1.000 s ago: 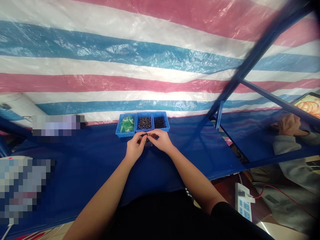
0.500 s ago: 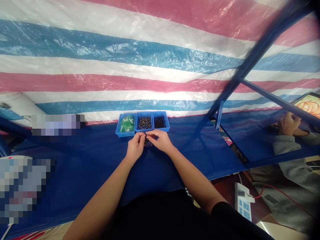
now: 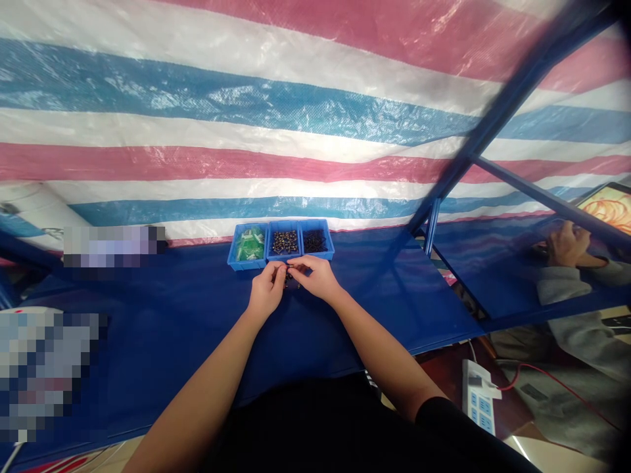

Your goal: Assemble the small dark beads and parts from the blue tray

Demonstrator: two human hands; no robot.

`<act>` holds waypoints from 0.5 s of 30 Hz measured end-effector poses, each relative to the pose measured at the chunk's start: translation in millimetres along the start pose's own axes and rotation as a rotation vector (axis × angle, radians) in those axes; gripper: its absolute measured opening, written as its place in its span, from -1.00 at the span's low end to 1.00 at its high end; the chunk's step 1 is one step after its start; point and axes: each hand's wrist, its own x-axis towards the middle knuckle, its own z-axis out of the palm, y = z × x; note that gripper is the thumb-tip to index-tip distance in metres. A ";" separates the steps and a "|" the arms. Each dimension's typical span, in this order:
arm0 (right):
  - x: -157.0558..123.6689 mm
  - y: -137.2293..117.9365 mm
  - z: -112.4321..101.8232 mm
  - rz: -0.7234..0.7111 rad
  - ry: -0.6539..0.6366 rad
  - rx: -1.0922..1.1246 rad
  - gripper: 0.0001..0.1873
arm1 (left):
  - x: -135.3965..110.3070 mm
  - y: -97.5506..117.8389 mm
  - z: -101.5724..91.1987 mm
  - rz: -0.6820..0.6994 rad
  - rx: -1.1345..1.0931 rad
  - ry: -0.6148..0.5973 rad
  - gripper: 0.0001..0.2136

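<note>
Forearms angled inward; left hand beside right hand, fingers curled.

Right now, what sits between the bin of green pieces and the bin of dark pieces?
A third blue bin, holding small brassy parts; the head view shows it.

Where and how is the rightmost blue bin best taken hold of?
Probably the rightmost blue bin is best pinched at its outer right wall, from above and the right: its open top exposes the rim, while its left side adjoins the middle bin.
</note>
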 end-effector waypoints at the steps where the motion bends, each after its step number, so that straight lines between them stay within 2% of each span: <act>1: 0.4 -1.6 -0.6 -0.017 0.023 -0.014 -0.78 | -0.2 0.0 0.2 -0.001 -0.020 -0.004 -0.76; 3: 1.0 -5.0 -2.8 -0.051 0.126 -0.055 -0.79 | -0.5 -0.3 0.6 -0.007 -0.044 -0.003 -0.75; 7: -1.0 -6.8 -10.0 -0.090 0.462 -0.128 -0.78 | -0.7 -0.8 1.1 -0.037 0.003 0.013 -0.74; 9: -3.2 -4.0 -13.6 -0.066 0.548 -0.161 -0.76 | -0.8 -0.5 0.9 -0.042 0.028 0.032 -0.75; 12: -3.7 2.2 -16.2 0.028 0.560 -0.206 -0.71 | -1.0 0.3 0.5 -0.043 0.051 0.059 -0.75; 15: 1.1 7.5 -13.0 0.073 0.460 -0.252 -0.65 | -1.1 1.0 0.0 -0.036 0.080 0.068 -0.75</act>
